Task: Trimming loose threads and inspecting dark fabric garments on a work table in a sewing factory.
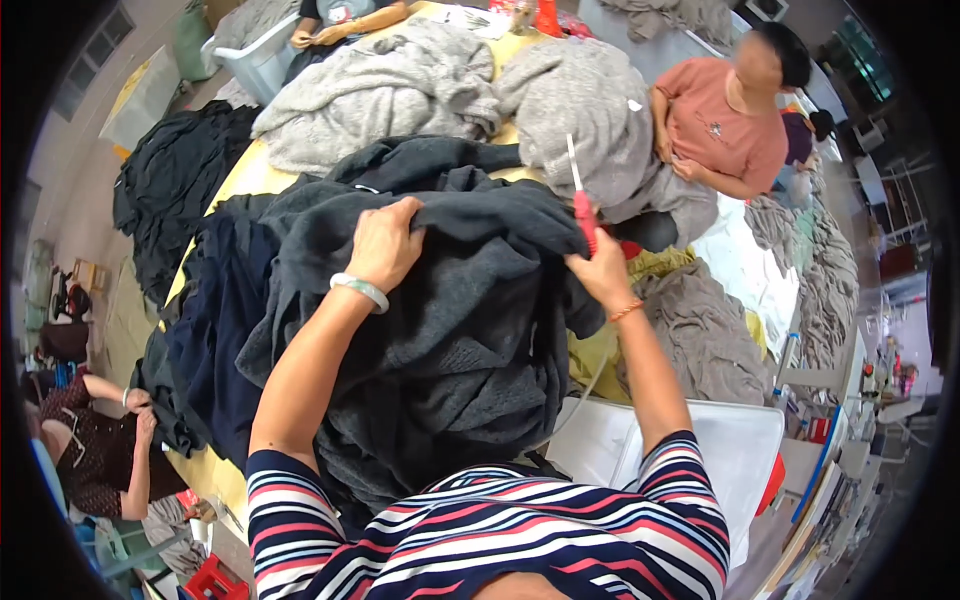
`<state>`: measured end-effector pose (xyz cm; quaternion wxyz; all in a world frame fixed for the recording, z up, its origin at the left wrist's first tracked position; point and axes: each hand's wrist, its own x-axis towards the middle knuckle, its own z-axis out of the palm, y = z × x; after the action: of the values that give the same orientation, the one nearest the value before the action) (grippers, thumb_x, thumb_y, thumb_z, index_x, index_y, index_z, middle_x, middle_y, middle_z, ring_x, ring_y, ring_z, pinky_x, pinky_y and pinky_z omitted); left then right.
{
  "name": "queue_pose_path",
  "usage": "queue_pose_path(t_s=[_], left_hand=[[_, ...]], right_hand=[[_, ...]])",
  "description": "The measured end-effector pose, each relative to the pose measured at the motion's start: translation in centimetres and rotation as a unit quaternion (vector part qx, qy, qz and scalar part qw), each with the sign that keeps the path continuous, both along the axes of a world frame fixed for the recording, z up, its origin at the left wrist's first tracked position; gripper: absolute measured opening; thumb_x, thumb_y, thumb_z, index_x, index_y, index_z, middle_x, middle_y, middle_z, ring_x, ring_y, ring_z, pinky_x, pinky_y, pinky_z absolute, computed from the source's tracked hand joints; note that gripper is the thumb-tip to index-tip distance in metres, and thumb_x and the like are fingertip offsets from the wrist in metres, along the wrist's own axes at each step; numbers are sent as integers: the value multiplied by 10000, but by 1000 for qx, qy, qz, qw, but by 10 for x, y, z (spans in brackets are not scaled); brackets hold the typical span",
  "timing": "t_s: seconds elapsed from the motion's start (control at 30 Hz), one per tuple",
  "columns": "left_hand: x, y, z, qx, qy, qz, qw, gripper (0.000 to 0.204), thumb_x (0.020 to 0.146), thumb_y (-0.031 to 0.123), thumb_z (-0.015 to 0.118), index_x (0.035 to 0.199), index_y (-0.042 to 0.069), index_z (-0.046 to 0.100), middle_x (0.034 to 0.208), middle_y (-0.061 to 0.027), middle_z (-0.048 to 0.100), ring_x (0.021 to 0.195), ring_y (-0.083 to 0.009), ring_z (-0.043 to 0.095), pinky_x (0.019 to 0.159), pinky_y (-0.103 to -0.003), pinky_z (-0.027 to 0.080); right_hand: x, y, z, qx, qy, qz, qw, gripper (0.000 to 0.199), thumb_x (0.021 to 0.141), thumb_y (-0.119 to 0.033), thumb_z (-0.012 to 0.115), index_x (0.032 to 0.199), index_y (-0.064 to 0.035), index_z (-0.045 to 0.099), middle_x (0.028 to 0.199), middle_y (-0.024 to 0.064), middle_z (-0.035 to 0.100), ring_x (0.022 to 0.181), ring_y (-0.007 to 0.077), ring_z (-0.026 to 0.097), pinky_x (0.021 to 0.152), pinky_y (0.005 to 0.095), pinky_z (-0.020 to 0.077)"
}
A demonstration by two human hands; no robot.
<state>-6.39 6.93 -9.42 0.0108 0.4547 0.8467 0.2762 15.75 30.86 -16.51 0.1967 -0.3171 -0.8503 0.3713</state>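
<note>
A large piece of dark grey fleece cloth [470, 340] hangs in folds in front of my body, spread between both hands. My left hand [388, 245], with a pale bangle at its wrist, is closed on the cloth's upper edge. In my right hand [604, 272] is a red-handled tool [585, 215] with a long, thin, pale tip pointing up and away; its exact kind is unclear. The right thumb side touches the cloth's right edge, and whether it also pinches the cloth is hard to see. A pale cord [597, 380] runs down below that hand.
Light grey fleece heaps [390, 90] cover the far side of the yellow-topped table [235, 180]. Dark cloth piles [185, 190] lie left. A white bin [740, 440] stands near right. A person in a salmon shirt [725, 120] works at far right; others sit left and far.
</note>
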Motion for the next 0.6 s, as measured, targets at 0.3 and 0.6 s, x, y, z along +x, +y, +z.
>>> queue_pose_path(t_s=[0.3,0.6], left_hand=[[131,-159,157,424,-403,-174,792,209,880,124,572,1012,-39,570,924,-69,589,828,-143,558,735,-259,437],[206,-302,106,714,-417,39,561,583,962,405,360,1346,-32,403,1385,-192,436,1278,-326,431,1073,-451,354]], right_hand=[[-6,14,225,487,135,124,854,534,789,10,576,1314,27,477,1292,128,538,1179,231,512,1013,322,368],[-124,-143,363,267,124,387,874,474,767,-264,690,1185,-53,614,976,76,674,935,148,631,808,269,480]])
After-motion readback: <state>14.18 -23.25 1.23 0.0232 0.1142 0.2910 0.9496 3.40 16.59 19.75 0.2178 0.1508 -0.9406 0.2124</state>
